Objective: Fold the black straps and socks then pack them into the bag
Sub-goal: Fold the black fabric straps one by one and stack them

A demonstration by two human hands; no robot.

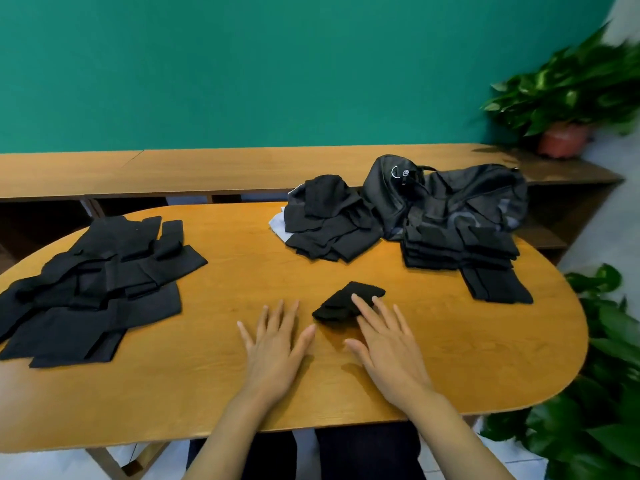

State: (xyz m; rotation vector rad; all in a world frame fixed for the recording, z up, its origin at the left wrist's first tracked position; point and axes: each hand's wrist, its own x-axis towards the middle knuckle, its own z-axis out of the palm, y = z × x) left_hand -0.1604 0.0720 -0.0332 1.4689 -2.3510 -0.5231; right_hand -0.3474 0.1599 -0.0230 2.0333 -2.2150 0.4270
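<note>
Nothing legible; a white mark (396,172) on the bag (450,197) is unreadable.

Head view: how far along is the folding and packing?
Done: a folded stack lies against the bag. In hand: the right hand rests its fingers on one small folded piece; the left hand lies flat on the table. Left: the loose left pile, the middle pile, and packing.

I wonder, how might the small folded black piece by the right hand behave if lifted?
Probably floppy: the folded black piece is soft cloth with uneven edges. Likely light, and its folds may open unless pinched. It should not roll, lying flat on the table.
</note>
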